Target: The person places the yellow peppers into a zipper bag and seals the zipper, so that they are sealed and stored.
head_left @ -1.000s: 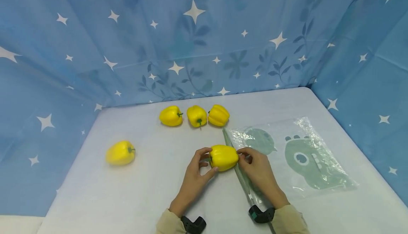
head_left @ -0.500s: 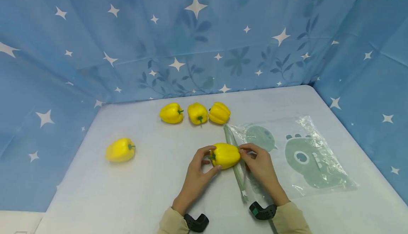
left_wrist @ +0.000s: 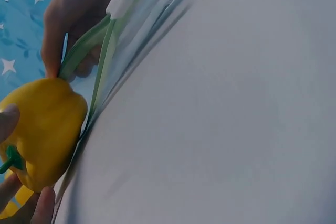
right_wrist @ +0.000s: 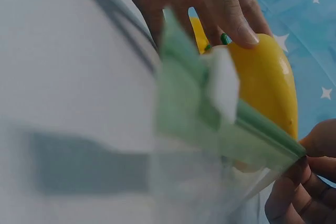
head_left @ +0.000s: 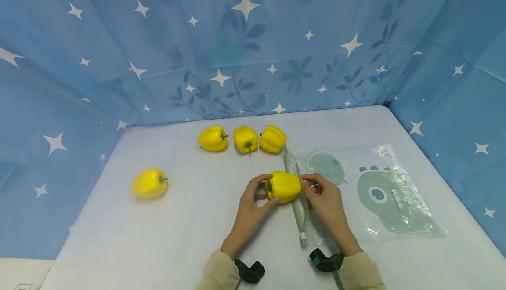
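Observation:
My left hand (head_left: 249, 208) grips a yellow bell pepper (head_left: 283, 187) by its stem end, fingers on one side and thumb on the other. The pepper's blunt end sits right at the mouth of a clear zip bag (head_left: 389, 208) with green dinosaur printing. At that mouth, my right hand (head_left: 327, 204) pinches the green zip edge (right_wrist: 270, 132) between thumb and fingers. The two green strips (left_wrist: 105, 56) stand apart beside the pepper in the left wrist view. A white slider (right_wrist: 224, 85) sits on the zip and overlaps the pepper in the right wrist view.
Three more yellow bell peppers, a left one (head_left: 213, 138), a middle one (head_left: 245, 139) and a right one (head_left: 272, 139), lie in a row towards the back. Another bell pepper (head_left: 149, 183) lies at the left of the white table (head_left: 178, 233). A blue star-patterned curtain (head_left: 158, 52) surrounds the back and sides.
The pepper and my left hand have shifted slightly right towards the bag. The bag's green zip edges have parted wider, and my right hand has lifted its pinched edge a little.

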`<state>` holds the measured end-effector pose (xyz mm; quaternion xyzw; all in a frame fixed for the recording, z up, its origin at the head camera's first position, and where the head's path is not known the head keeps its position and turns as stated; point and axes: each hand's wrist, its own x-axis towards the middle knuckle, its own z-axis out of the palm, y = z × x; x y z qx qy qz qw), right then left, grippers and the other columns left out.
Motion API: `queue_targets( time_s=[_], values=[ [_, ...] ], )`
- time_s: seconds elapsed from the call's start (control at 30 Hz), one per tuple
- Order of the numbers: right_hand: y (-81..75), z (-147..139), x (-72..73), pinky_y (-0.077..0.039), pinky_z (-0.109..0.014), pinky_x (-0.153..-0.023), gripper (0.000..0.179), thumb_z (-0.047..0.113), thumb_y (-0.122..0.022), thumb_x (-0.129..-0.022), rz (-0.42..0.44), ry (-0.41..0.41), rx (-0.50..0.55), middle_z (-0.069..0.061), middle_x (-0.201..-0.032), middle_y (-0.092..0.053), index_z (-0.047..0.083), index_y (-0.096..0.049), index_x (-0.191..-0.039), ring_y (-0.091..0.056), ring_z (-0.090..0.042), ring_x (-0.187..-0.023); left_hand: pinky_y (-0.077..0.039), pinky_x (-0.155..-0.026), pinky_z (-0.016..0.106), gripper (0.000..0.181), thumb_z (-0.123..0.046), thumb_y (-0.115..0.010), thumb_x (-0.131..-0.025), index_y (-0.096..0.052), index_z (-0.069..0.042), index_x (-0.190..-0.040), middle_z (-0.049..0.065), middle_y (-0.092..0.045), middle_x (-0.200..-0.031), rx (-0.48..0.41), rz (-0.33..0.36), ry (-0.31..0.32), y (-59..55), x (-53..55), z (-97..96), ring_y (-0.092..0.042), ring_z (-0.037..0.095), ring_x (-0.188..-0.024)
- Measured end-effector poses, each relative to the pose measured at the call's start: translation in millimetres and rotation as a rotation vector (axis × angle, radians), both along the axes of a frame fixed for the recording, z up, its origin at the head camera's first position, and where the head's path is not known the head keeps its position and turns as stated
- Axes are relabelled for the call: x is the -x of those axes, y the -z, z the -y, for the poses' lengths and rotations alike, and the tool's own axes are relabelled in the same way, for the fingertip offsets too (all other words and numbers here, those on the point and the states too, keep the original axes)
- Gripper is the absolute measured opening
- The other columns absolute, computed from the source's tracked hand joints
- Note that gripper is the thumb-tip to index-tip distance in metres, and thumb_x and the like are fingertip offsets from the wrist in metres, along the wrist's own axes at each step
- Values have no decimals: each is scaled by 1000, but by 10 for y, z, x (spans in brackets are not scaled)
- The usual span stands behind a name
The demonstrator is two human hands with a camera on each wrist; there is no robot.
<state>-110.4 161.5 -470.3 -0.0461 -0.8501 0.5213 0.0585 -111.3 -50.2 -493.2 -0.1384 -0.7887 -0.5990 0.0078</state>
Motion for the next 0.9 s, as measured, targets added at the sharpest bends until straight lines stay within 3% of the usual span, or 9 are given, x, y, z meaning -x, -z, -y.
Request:
queue_targets(
  time_s=[0.17, 0.37, 0.6, 0.77, 0.9],
  values=[
    [-60, -45, 1, -53, -25, -51, 21, 14, -66, -102, -47, 33, -45, -13, -100, -72, 6, -74, -119, -57, -8, -61, -60, -97, 34, 61, -16, -79, -94, -52, -26, -147, -1, -52, -153, -15, 8, 3, -42, 51, -149, -55, 20, -137],
    [-77, -112, 26, -52, -21, -54, 21, 15, -67, -102, -153, 69, -73, -13, -99, -75, 5, -76, -118, -57, -3, -64, -60, -94, 36, 60, -10, -78, -93, -54, -22, -147, 5, -54, -149, -57, -31, 3, -80, 136, -366, -54, 25, -133],
    [-34, -184, 62, -47, -12, -64, 19, 13, -70, -100, -259, 125, -116, -10, -96, -76, 7, -79, -115, -58, -2, -73, -60, -91, 35, 57, -16, -78, -95, -55, -20, -147, 8, -55, -145, -101, -89, -23, -15, 199, -569, -53, 27, -126],
    [7, -197, 52, -47, -12, -63, 18, 14, -70, -100, -281, 115, -140, -7, -96, -75, 9, -79, -115, -58, -2, -74, -58, -92, 23, 54, -11, -76, -96, -56, -20, -145, 5, -55, -148, -217, -16, -21, 83, 178, -541, -57, 27, -127],
    [25, -190, 39, -49, -13, -63, 18, 11, -69, -100, -302, 111, -166, -6, -93, -73, 9, -79, -115, -59, -2, -76, -59, -93, 22, 53, -4, -74, -95, -57, -21, -143, 5, -54, -147, -279, 40, -2, 145, 178, -497, -60, 26, -129]
  ],
)
